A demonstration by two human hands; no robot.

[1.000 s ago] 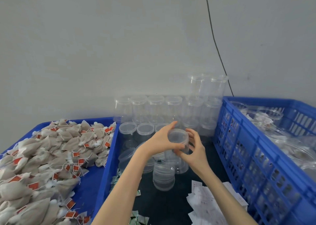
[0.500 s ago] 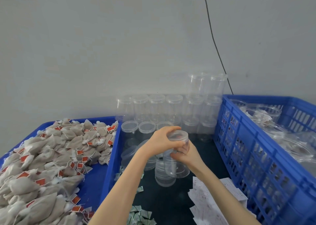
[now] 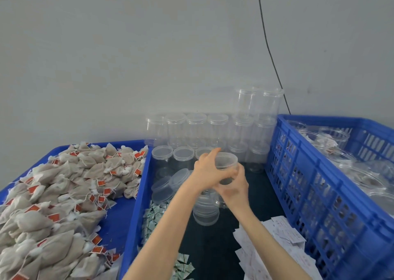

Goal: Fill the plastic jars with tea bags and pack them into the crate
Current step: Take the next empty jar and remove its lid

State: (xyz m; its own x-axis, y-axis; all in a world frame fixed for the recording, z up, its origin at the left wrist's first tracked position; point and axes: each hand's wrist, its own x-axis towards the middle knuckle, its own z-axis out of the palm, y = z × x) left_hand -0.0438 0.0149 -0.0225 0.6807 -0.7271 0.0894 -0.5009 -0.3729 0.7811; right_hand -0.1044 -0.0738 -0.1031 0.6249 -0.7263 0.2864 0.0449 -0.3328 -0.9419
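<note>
Above the dark tabletop (image 3: pixel 241 196), between the two blue containers, a clear plastic jar (image 3: pixel 227 169) is held in both hands. The left hand (image 3: pixel 210 173) is curled over the jar's upper part, its fingers wrapped round the lid (image 3: pixel 226 159), with the index finger raised. The right hand (image 3: pixel 235 187) is closed round the jar's lower body from beneath and from the right. The jar is held clear of the table and appears empty, though motion blur leaves this uncertain.

To the left, a pile of tea bags (image 3: pixel 55 196) with red tags is contained in a shallow blue tray (image 3: pixel 136 203). To the right, a blue slatted crate (image 3: pixel 315 194) is seen, in which several packed jars (image 3: pixel 332 139) lie. Against the grey wall (image 3: pixel 128 56), rows of empty lidded jars (image 3: pixel 196 128) are stacked, two tiers high at the right end. Further jars are laid on their sides just left of the hands (image 3: pixel 168 184), and one stands below them (image 3: pixel 205 212). Small greenish sachets (image 3: pixel 154 218) are scattered beside the tray wall, and white paper slips (image 3: pixel 277 243) are heaped near the crate. A black cable (image 3: pixel 269 45) is run down the wall.
</note>
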